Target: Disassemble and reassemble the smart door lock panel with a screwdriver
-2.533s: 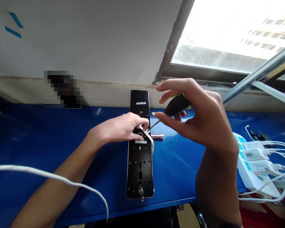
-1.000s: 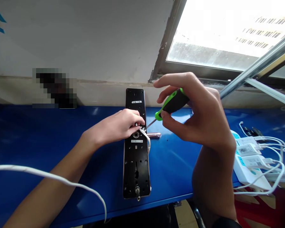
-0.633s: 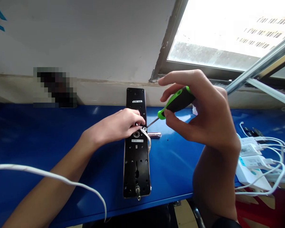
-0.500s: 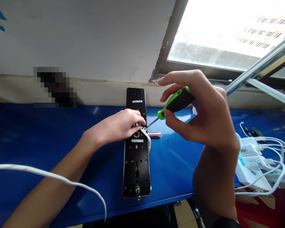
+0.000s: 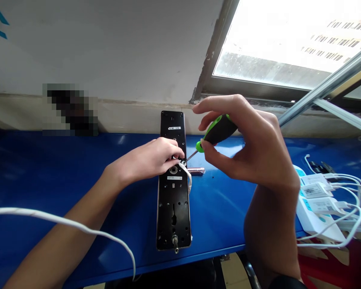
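A long black door lock panel (image 5: 173,204), with screw holes and small white labels, lies lengthwise on the blue table. My left hand (image 5: 164,158) rests across its middle, thumb and fingers pinched on a white cable (image 5: 185,171) that bends down along the panel's right edge. In my right hand (image 5: 249,144) is a screwdriver (image 5: 218,130) with a green and black handle. It slants down to the left, its tip by a small white spot next to the left fingertips. Whether the tip touches is too small to tell. A metal handle (image 5: 197,171) sticks out from under the panel's right side.
At the right stands a white power strip (image 5: 315,218) with several plugged chargers and tangled cables. A loose white cable (image 5: 63,220) crosses in front of my left forearm. The wall and a window (image 5: 273,60) bound the table's back.
My right hand has shifted slightly left with the screwdriver, bringing the shaft closer to the panel. The left hand stays in place on the cable.
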### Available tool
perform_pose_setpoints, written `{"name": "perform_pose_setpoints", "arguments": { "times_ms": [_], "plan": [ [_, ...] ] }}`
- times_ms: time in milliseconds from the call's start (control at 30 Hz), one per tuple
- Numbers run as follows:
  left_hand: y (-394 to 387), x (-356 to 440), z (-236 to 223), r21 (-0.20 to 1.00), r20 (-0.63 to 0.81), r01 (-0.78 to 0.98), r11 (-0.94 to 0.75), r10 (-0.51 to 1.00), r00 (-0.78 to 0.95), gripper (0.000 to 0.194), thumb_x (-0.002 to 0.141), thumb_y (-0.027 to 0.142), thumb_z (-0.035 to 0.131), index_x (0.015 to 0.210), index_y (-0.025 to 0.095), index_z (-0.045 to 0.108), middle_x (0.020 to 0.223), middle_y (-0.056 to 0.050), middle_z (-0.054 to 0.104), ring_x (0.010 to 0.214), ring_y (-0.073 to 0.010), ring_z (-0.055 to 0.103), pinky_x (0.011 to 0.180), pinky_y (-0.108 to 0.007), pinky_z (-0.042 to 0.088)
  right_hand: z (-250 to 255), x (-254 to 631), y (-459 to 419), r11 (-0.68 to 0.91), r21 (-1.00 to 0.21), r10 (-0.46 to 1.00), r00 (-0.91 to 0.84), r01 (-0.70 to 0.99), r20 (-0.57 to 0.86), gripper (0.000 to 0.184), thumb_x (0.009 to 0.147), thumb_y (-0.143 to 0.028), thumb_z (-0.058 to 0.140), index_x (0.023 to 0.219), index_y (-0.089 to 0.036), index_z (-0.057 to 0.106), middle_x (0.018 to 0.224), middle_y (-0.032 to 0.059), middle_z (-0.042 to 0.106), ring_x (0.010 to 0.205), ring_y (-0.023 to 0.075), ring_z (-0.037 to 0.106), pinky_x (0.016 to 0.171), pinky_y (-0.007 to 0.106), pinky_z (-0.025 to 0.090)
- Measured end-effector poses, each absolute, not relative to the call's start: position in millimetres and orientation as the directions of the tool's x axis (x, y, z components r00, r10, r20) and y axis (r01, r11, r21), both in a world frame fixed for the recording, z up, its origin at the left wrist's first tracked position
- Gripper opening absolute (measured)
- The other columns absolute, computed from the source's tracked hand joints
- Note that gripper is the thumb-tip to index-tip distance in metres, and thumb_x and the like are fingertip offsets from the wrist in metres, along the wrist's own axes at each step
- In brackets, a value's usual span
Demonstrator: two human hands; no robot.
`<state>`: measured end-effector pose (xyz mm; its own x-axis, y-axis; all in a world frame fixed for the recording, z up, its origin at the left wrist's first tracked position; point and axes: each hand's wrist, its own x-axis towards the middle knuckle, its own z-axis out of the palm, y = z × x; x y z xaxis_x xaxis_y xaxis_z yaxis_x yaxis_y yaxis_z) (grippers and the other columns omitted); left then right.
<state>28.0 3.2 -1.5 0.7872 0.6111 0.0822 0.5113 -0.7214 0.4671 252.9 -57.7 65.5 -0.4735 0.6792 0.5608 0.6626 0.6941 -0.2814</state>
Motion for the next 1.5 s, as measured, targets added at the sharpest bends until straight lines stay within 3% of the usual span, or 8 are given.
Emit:
{"name": "perform_pose_setpoints", "arguments": {
  "times_ms": [133,367,600,767,1033,1200,1333,1500],
  "plan": [
    [2.4,27.7,-0.4,0.468,0.063,0.518,-0.716,0.612,0.788,0.026,0.102,0.021,0.054,0.109,0.021,0.079,0.109,-0.006,0.073,0.087,-0.0173,0.068,0.078,-0.027,0.051,65.4,254.8,-54.8,0.725,-0.277,0.653,-0.502,0.631,0.567,0.039,0.091,-0.025,0.071,0.128,-0.034,0.060,0.105,0.0004,0.073,0.082,0.0191,0.072,0.077,0.036,0.064],
    [2.6,25.7,-2.1,0.478,0.053,0.518,-0.710,0.611,0.790,0.027,0.102,0.030,0.056,0.117,0.024,0.078,0.108,-0.005,0.073,0.089,-0.0174,0.068,0.079,-0.028,0.051,66.1,253.2,-55.0,0.759,-0.272,0.622,-0.537,0.591,0.569,0.062,0.084,-0.008,0.069,0.141,-0.025,0.051,0.127,0.0045,0.068,0.101,0.0202,0.073,0.086,0.034,0.063],
    [1.9,24.0,-2.0,0.520,0.027,0.501,-0.692,0.600,0.800,0.036,0.100,0.053,0.060,0.112,0.026,0.080,0.114,-0.005,0.073,0.095,-0.0186,0.069,0.083,-0.028,0.052,65.6,255.8,-55.3,0.717,-0.277,0.659,-0.493,0.640,0.568,0.055,0.087,-0.014,0.070,0.136,-0.031,0.055,0.110,0.0000,0.072,0.081,0.0168,0.072,0.074,0.033,0.062],
    [2.0,24.2,-0.4,0.519,0.023,0.497,-0.695,0.593,0.805,0.036,0.100,0.054,0.059,0.111,0.028,0.081,0.113,-0.003,0.073,0.095,-0.0174,0.068,0.080,-0.027,0.051,65.7,253.3,-56.3,0.724,-0.272,0.654,-0.504,0.634,0.564,0.064,0.083,-0.009,0.069,0.141,-0.029,0.051,0.120,0.0020,0.070,0.096,0.0202,0.072,0.081,0.034,0.062],
    [-1.2,27.2,2.7,0.411,0.020,0.522,-0.748,0.579,0.815,0.040,0.100,0.055,0.060,0.117,0.026,0.081,0.115,-0.005,0.073,0.090,-0.0168,0.068,0.080,-0.028,0.050,64.0,255.1,-53.9,0.687,-0.240,0.657,-0.445,0.686,0.608,0.048,0.088,-0.018,0.070,0.133,-0.029,0.058,0.101,-0.0020,0.073,0.074,0.0137,0.069,0.062,0.029,0.055],
    [-2.7,27.3,4.9,0.368,0.018,0.529,-0.765,0.575,0.818,0.038,0.100,0.053,0.060,0.114,0.026,0.082,0.110,-0.005,0.073,0.087,-0.0161,0.068,0.075,-0.028,0.048,66.3,252.7,-56.6,0.702,-0.283,0.671,-0.475,0.653,0.568,0.060,0.085,-0.013,0.069,0.139,-0.033,0.052,0.124,0.0009,0.070,0.095,0.0197,0.074,0.077,0.034,0.061],
    [-2.2,27.3,3.8,0.365,0.026,0.523,-0.770,0.570,0.821,0.041,0.100,0.054,0.058,0.117,0.025,0.082,0.113,-0.005,0.073,0.089,-0.0167,0.068,0.076,-0.028,0.048,64.7,252.6,-54.6,0.690,-0.267,0.667,-0.447,0.673,0.597,0.050,0.086,-0.021,0.073,0.133,-0.031,0.057,0.104,-0.0013,0.074,0.076,0.0174,0.072,0.067,0.035,0.060],
    [-2.1,26.5,3.2,0.367,0.018,0.532,-0.763,0.578,0.816,0.039,0.100,0.054,0.059,0.114,0.025,0.082,0.110,-0.005,0.073,0.086,-0.0160,0.068,0.074,-0.028,0.047,64.9,253.6,-54.5,0.687,-0.325,0.692,-0.451,0.650,0.564,0.064,0.082,-0.013,0.070,0.137,-0.038,0.052,0.120,-0.0009,0.071,0.098,0.0219,0.073,0.074,0.035,0.062]
  ]
}}
